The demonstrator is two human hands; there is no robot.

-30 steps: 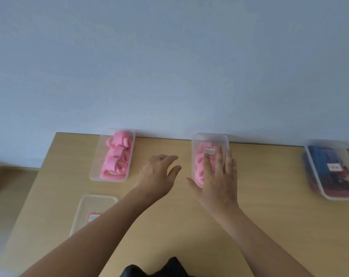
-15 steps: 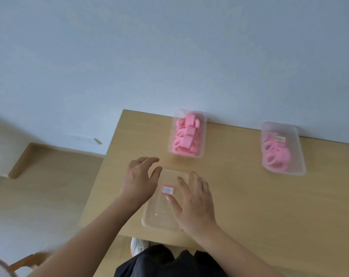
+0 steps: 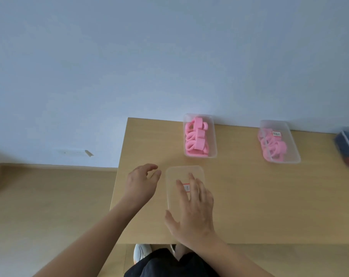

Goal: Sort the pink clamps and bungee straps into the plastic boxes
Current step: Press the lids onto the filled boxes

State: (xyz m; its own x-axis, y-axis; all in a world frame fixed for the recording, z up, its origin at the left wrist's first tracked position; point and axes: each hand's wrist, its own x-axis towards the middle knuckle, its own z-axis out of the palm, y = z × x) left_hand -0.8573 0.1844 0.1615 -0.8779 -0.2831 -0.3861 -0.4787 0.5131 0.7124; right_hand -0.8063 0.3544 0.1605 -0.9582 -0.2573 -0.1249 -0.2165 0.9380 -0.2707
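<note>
Under the outspread right hand [image 3: 193,214] lies the clear box [image 3: 176,173], the slack-fingered left hand [image 3: 141,182] seemingly just alongside.

We're in a plain indoor room, more spare office or home corner than workshop. A bare pale wall [image 3: 169,56] fills the upper frame and a light wooden table [image 3: 269,196] sits flush against it at right. Wood-look flooring [image 3: 49,206] runs lower left, under a white wall plate [image 3: 69,151] (too small to identify).
</note>
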